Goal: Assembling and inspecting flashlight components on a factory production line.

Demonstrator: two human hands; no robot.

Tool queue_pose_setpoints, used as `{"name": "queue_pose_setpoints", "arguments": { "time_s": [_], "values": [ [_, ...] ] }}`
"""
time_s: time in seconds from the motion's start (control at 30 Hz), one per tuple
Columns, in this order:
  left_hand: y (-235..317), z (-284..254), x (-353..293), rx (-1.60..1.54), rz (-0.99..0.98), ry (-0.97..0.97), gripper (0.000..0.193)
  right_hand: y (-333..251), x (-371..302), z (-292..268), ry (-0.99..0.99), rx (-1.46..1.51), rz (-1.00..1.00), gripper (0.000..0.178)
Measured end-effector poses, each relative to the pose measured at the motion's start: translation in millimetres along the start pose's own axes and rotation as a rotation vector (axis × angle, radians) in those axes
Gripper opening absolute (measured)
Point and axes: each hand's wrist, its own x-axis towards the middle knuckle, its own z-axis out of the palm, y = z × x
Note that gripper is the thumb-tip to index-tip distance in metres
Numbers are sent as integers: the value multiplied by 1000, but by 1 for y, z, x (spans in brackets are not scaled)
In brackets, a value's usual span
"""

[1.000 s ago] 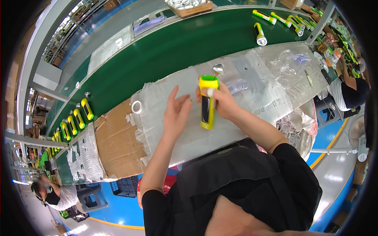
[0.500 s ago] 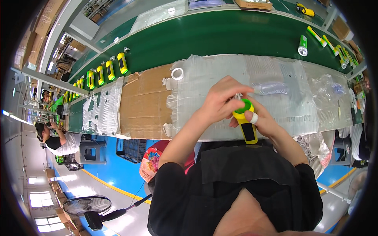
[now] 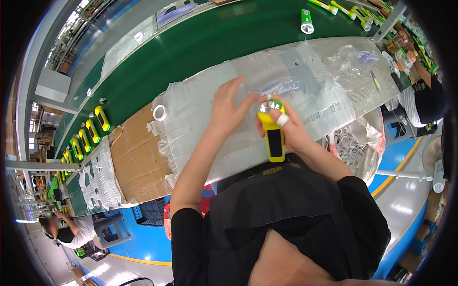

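Observation:
My right hand (image 3: 292, 127) is wrapped round a yellow flashlight (image 3: 275, 145) with a black panel on its side, held upright just off the table's near edge. A shiny silver reflector (image 3: 268, 107) sits in the flashlight's head, with green showing at the rim. White tape or a finger cover is on my right thumb, and another band on a finger. To the left of the flashlight's head, my left hand (image 3: 228, 108) has its fingers apart with nothing visible in them; its thumb points toward the head. Just beyond lies a row of nested clear plastic discs (image 3: 282, 86).
A white ring (image 3: 160, 112) lies by the cardboard (image 3: 138, 152). Several yellow flashlights (image 3: 92, 130) line the left, and a green flashlight (image 3: 307, 22) stands on the green belt (image 3: 229, 45). A bag of grey rings (image 3: 350, 145) hangs at right. Other people are at far left and right.
My left hand has drawn away from the flashlight's head and its fingers have spread. The silver reflector now shows where green inside showed before. The whole view has turned.

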Motion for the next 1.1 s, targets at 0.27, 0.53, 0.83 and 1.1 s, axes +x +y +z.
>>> {"name": "queue_pose_setpoints", "arguments": {
  "time_s": [0.27, 0.53, 0.83, 1.1],
  "values": [
    [-45, 31, 6, 268, 106, -174, 53, -15, -12, -25, 39, -12, 28, 49],
    [-15, -9, -3, 9, -112, -70, 52, -21, 10, -8, -46, -86, 66, 50],
    [65, -44, -37, 21, 76, -7, 34, -7, 34, 24, -336, -158, 58, 32],
    [42, -44, -48, -29, 250, 97, 32, 10, 43, 39, -455, -125, 105, 33]
  ]
}}
